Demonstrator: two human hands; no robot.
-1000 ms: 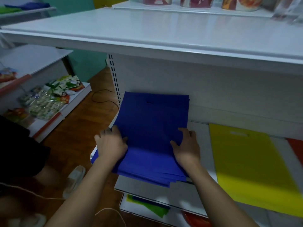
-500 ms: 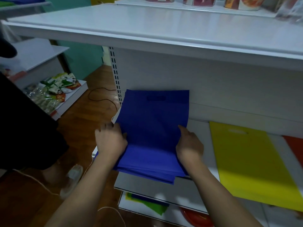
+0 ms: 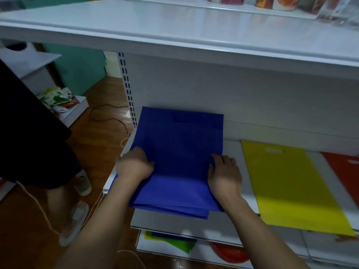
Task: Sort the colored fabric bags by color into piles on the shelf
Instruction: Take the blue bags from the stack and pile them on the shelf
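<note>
white shelf | blue bags stacked flat | left hand, right hand gripping sides

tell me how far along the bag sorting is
Done so far: a yellow pile lies flat on the shelf, with an orange-red pile at its right. In hand: the left hand and right hand grip the sides of the blue pile, squaring it. Left: green, blue and red bags on the shelf below look unsorted.
</note>
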